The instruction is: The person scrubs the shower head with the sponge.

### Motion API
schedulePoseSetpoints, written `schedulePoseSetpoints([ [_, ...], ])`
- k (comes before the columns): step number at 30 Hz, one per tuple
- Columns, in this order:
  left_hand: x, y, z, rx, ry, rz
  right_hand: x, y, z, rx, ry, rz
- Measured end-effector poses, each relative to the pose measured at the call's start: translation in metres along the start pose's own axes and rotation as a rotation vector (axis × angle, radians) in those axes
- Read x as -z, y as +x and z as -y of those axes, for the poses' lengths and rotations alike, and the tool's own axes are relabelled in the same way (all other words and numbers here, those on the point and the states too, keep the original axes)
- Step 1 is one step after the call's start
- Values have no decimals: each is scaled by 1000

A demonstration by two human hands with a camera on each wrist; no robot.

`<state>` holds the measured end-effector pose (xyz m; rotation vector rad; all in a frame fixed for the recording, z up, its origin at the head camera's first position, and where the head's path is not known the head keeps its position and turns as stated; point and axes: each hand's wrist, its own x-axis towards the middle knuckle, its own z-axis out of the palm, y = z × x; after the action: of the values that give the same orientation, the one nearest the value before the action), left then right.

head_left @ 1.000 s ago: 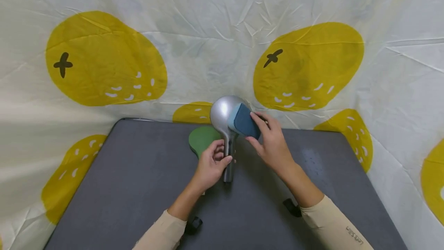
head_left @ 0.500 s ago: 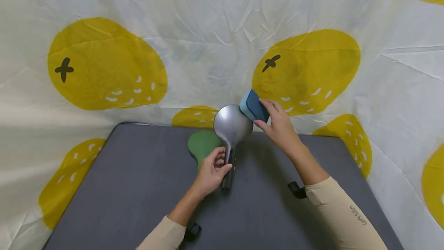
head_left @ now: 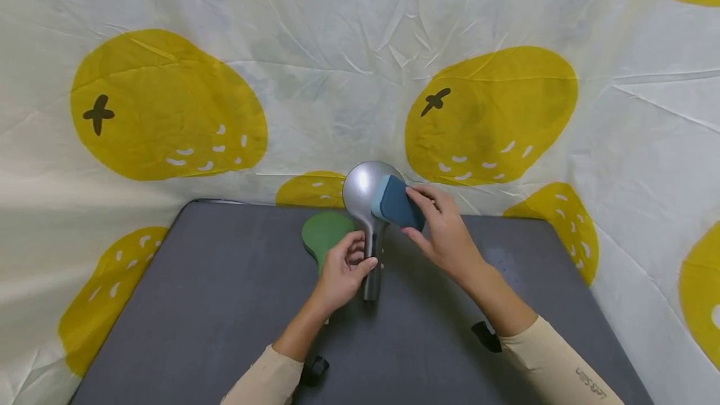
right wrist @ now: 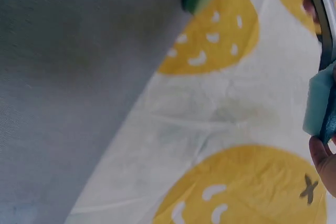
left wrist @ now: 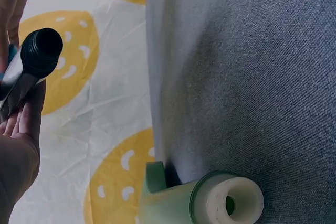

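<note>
A wrinkled white cloth printed with big yellow fruit shapes [head_left: 169, 105] is hanging behind and around a dark grey table [head_left: 214, 324], filling the view from nine o'clock round to three. At the far edge of the table, at about twelve o'clock from the person, a silver-grey plastic shower head with a round face and a straight handle [head_left: 367, 191] is being held upright, its handle pointing down towards the tabletop. The person's left hand [head_left: 341, 271] is curling its fingers and thumb round the handle, gripping it low down; the left wrist view is showing the black end of that handle [left wrist: 41, 50] poking out past the palm. The right hand [head_left: 444, 233], coming in from four o'clock, is pinching a blue rectangular sponge with a lighter blue layer [head_left: 395, 203] between thumb and bent fingers and is pressing it flat against the right side of the round face. In the right wrist view the pale edge of the sponge [right wrist: 318, 102] is lying against the shower head's rim. Just to the left of the shower head, at about ten o'clock from the left hand, a green round-headed shower head with a pale handle [head_left: 325, 234] is lying on the table, partly hidden behind the left hand.
</note>
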<state>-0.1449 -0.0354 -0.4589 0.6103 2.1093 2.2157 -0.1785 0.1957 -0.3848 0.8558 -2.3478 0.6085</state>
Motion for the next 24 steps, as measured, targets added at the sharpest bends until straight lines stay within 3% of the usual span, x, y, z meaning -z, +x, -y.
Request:
schedulePoseSetpoints([
  [6,0,2,-1,-24,44,-45,-10,-25,17,103,-79,36],
  [11,1,3,0,-67,29,-62,-9,-27,25,139,-133,64],
  [17,2,3,3,-114,39,-50,-2,-7,29,163,-228,82],
  [24,-1,1,3,-60,55,-74,7,32,25,83,-215,141],
])
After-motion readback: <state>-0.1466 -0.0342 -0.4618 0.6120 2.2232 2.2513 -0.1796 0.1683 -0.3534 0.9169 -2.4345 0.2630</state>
